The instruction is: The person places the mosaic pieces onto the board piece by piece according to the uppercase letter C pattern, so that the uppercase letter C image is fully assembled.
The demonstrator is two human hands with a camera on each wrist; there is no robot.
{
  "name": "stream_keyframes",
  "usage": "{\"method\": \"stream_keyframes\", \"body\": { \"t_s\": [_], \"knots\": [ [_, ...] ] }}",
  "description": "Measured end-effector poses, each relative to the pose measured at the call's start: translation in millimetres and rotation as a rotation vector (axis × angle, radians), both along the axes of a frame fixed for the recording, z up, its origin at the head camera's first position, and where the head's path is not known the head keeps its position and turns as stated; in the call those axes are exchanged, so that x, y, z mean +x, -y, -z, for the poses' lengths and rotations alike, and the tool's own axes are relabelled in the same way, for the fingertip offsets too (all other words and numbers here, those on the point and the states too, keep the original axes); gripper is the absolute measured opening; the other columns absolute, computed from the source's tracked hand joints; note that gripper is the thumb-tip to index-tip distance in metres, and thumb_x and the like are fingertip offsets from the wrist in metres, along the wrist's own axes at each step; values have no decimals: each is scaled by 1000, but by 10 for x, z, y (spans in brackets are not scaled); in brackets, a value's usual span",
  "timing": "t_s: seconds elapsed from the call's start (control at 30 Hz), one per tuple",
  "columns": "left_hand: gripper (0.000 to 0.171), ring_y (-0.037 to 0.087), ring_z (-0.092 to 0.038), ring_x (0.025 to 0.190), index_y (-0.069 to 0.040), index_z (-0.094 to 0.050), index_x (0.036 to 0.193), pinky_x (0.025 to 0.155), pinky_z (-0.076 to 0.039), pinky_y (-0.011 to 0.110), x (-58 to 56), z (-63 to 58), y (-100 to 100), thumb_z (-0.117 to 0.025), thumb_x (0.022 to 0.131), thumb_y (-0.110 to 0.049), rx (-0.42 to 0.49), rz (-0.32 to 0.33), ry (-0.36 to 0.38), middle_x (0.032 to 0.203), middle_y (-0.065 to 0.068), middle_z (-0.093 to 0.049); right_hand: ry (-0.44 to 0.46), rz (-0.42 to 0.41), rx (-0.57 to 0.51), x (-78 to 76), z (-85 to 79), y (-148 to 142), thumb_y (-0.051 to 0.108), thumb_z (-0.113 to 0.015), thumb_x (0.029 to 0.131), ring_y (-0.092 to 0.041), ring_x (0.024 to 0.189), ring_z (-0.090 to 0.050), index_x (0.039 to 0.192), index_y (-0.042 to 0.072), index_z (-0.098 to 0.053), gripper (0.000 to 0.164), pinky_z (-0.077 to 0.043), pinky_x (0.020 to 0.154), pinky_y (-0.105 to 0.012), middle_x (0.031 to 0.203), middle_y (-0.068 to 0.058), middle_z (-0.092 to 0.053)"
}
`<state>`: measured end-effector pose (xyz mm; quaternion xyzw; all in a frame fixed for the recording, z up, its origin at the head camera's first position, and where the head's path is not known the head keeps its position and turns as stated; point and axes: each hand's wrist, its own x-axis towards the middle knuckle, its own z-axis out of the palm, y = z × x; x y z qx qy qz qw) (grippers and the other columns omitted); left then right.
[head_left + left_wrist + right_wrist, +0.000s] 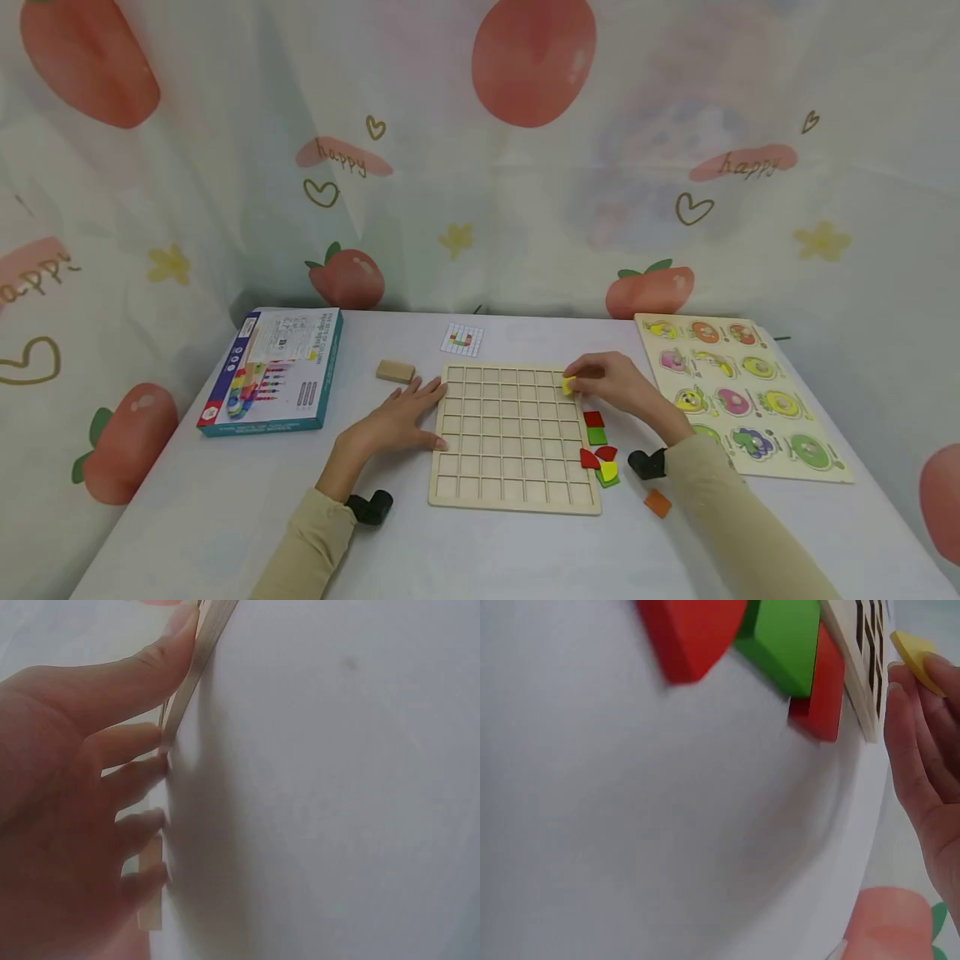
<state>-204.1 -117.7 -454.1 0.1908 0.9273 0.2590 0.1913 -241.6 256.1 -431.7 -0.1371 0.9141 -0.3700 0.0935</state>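
Note:
A pale wooden grid board [433,497] with square compartments lies at the middle of the table. My left hand [397,419] rests at its left edge with fingers spread, the thumb touching the rim. Over the board's far right corner, my right hand [611,382] pinches a yellow block [567,386] between thumb and fingers; the right wrist view shows this yellow piece [917,656] held up near the board's edge. Along the board's right side lie a red block [593,419], a green block [597,436] and a small cluster of red, yellow and green pieces.
An orange block [657,502] lies near the right wrist. Behind the left hand is a plain wooden block [395,371], with a small pattern card [462,339] beyond the board. A boxed toy [273,371] stands at left, a fruit puzzle board [750,400] at right.

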Motion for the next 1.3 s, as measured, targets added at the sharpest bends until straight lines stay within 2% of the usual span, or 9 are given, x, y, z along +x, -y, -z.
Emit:
{"method": "stream_keyframes", "body": {
  "t_s": [0.27, 0.43, 0.53, 0.67, 0.9, 1.07, 1.3],
  "knots": [
    [94, 34, -5, 161, -13, -31, 163, 130, -6, 55, -4, 23, 21, -81, 88, -39, -1, 6, 0, 172, 6, -21, 22, -33, -30, -58, -3, 183, 12, -71, 96, -22, 80, -67, 110, 2, -76, 17, -57, 76, -28, 97, -9, -76],
    [93, 35, -6, 161, -11, -32, 162, 130, -6, 56, -2, 7, 23, -81, 88, -38, 13, 3, -2, 172, 8, -22, 23, -43, 9, -95, -3, 295, 10, -71, 95, -21, 78, -67, 109, 3, -77, 17, -56, 76, -30, 95, -8, -75],
    [93, 35, -6, 161, -11, -32, 162, 130, -6, 56, 2, -8, 24, -81, 88, -37, 15, 0, -2, 172, 8, -22, 18, -47, 50, -123, 12, 350, 10, -72, 94, -19, 82, -63, 108, 6, -78, 15, -54, 78, -29, 98, -6, -74],
    [93, 35, -6, 161, -10, -32, 162, 130, -6, 56, 7, -20, 13, -81, 88, -37, 19, 2, -2, 172, 8, -22, -6, -83, 87, -145, 32, 414, 11, -74, 92, -19, 86, -58, 105, 10, -78, 14, -51, 78, -30, 99, -3, -74],
    [93, 34, -5, 161, -12, -32, 162, 130, -6, 55, -1, -3, -23, -81, 88, -37, 17, 1, -12, 172, 6, -21, -44, -157, 63, -166, 40, 517, 10, -77, 90, -16, 82, -62, 104, 8, -77, 14, -54, 78, -32, 91, -1, -74],
    [94, 33, -5, 161, -12, -31, 163, 130, -5, 54, -9, 20, -25, -82, 87, -38, 9, -4, -15, 172, 5, -20, -8, -160, 79, -178, 38, 586, 10, -75, 92, -16, 85, -62, 101, 10, -78, 9, -54, 82, -32, 96, -1, -75],
    [94, 33, -5, 161, -12, -32, 162, 131, -5, 54, -5, 12, -10, -83, 86, -37, 16, -14, -10, 172, 5, -21, -3, -150, 136, -199, 40, 639, 10, -74, 93, -16, 85, -61, 101, 7, -78, 9, -54, 78, -30, 94, -3, -74]
  ]
}}
